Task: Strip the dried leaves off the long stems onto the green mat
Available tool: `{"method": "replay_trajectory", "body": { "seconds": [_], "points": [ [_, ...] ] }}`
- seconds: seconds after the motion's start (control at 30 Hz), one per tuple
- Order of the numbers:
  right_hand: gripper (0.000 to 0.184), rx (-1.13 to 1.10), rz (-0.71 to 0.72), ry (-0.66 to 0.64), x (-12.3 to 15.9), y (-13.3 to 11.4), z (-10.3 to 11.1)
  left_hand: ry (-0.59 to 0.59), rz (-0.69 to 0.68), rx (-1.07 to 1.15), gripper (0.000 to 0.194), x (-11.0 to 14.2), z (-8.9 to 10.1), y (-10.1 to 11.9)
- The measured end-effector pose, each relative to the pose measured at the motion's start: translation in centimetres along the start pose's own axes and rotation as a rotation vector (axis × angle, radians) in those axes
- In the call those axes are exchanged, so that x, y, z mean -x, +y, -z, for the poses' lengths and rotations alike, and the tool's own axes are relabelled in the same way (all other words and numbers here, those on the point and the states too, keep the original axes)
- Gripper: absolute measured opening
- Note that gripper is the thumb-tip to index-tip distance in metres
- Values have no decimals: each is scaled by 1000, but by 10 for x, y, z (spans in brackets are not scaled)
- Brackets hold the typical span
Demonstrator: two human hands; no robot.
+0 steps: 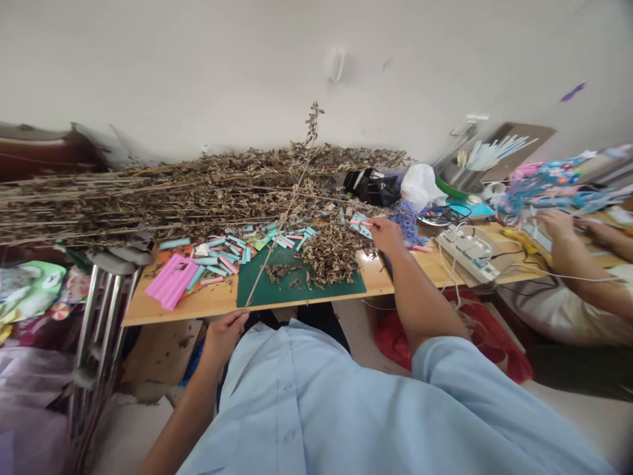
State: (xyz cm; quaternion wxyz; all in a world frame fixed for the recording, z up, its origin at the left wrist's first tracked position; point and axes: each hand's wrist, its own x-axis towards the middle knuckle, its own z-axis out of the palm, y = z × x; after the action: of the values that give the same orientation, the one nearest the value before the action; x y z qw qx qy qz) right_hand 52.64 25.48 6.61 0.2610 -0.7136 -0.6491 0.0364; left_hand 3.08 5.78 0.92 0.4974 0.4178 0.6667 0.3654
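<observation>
My left hand is closed around the lower end of a long dried stem, which rises steeply over the table to a seed tip near the wall. My right hand reaches out over the wooden table and pinches a small pink paper roll beside a heap of dried plant bits. A green cutting mat lies under the stem. Several pink and blue paper rolls are scattered left of the mat.
A large bundle of dried branches lies across the back of the table. A pink corrugated sheet lies at the left. A white power strip and cables lie to the right. Another person's arm works at the right. Metal crutches lean at the table's left end.
</observation>
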Motion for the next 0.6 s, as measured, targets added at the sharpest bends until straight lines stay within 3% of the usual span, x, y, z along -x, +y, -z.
{"method": "replay_trajectory", "body": {
  "seconds": [0.2, 0.33, 0.4, 0.5, 0.6],
  "points": [
    [29, 52, 63, 43, 7, -50, 20, 2, -3, 37, 63, 2, -1, 7],
    [32, -32, 107, 104, 10, -86, 21, 2, -57, -52, 50, 2, 3, 8],
    [33, -108, 180, 71, 11, -104, 9, -5, -115, -112, 41, 2, 5, 10],
    [31, -133, 279, -114, 11, -129, -20, -35, -226, -168, 33, 2, 4, 17],
    [34, -64, 270, -205, 8, -149, -48, -48, -303, -200, 31, 0, 2, 28]
  ]
}}
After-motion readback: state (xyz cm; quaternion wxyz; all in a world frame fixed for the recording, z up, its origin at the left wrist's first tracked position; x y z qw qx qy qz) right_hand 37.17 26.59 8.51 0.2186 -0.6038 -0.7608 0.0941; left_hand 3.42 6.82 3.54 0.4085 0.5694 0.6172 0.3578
